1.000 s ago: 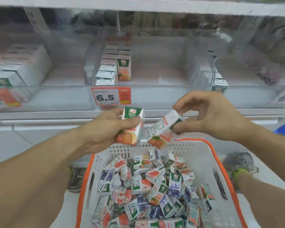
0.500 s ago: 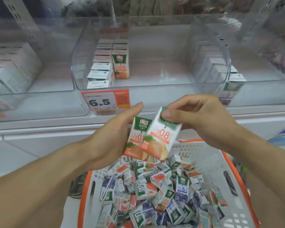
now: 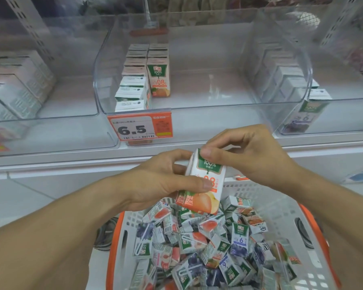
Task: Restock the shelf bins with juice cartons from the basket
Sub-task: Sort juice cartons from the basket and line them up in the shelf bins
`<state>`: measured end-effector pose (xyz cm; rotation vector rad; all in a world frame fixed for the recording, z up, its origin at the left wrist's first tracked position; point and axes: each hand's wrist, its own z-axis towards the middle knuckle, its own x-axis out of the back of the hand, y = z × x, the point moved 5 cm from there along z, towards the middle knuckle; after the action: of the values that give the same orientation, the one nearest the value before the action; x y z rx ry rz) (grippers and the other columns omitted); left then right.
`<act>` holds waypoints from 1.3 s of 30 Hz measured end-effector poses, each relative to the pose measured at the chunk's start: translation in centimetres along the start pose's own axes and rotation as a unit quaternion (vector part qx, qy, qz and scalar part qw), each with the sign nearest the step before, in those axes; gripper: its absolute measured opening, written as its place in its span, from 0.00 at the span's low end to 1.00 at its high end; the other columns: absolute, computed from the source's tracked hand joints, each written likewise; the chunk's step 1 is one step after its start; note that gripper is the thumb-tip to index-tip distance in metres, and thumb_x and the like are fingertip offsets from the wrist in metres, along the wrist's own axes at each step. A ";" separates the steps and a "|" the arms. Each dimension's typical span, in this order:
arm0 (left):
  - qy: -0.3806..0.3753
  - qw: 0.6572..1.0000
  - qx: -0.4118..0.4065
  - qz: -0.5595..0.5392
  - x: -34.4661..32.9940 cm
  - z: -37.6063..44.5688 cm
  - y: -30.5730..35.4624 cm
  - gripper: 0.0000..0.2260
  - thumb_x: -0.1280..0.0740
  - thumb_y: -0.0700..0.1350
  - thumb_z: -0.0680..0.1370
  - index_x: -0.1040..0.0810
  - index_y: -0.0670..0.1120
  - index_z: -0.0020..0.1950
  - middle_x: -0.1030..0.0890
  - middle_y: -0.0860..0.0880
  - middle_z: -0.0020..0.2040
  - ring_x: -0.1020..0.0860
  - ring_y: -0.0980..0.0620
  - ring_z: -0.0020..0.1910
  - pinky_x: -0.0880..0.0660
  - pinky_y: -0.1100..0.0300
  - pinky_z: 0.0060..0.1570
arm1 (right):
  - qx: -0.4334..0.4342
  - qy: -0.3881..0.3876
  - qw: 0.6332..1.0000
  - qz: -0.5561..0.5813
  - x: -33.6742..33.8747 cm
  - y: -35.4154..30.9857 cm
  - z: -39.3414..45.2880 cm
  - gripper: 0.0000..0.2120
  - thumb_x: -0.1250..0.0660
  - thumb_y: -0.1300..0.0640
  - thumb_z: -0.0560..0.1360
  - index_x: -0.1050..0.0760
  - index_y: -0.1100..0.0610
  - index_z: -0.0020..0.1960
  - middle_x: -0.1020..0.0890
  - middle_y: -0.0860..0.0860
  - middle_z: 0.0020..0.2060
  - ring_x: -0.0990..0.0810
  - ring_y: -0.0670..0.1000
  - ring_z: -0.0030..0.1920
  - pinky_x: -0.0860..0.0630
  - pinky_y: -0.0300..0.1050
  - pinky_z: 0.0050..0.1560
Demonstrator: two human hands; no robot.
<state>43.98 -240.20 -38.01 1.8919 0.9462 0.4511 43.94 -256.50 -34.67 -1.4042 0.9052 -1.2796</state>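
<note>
Juice carton, orange-and-white with a "08" front, held upright above the far rim of the basket, in front of the shelf edge. Left hand grips its lower left side, thumb across the front. Right hand pinches its top edge, thumb on the green label. A second carton behind it: cannot tell. Basket white with orange rim, heaped with loose mixed cartons. Middle shelf bin, clear plastic, holds two rows of cartons along its left side. Price tag reading 6.5 at its front left corner.
</note>
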 end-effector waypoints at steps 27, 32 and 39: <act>0.124 0.958 -0.148 0.214 2.0 -3.8 3.7 0.36 0.25 0.65 0.61 0.27 0.57 0.67 0.18 0.54 0.55 0.18 0.55 0.53 0.20 0.53 0.54 | -0.069 -0.143 0.974 0.160 -0.7 2.1 -1.0 0.18 0.26 0.58 0.69 0.24 0.61 0.57 0.18 0.55 0.44 0.18 0.51 0.42 0.23 0.40 0.41; 0.268 0.870 -0.378 0.167 4.2 -7.7 7.6 0.21 0.31 0.55 0.71 0.26 0.54 0.63 0.20 0.50 0.55 0.20 0.56 0.53 0.24 0.62 0.52 | -0.012 -0.076 0.963 0.260 0.1 -0.5 -1.3 0.18 0.25 0.57 0.65 0.23 0.59 0.53 0.17 0.53 0.40 0.18 0.50 0.39 0.22 0.38 0.37; 0.418 0.716 -0.362 0.426 8.8 -8.4 7.9 0.39 0.26 0.57 0.69 0.39 0.51 0.76 0.34 0.47 0.72 0.37 0.51 0.72 0.43 0.67 0.70 | 0.117 0.081 0.977 0.160 1.8 -7.0 -0.4 0.22 0.20 0.51 0.61 0.22 0.53 0.51 0.16 0.51 0.40 0.16 0.50 0.40 0.20 0.43 0.40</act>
<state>47.45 -230.58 -27.69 1.2044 0.1974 2.0320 43.24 -256.67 -27.42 -0.9378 1.0074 -1.2189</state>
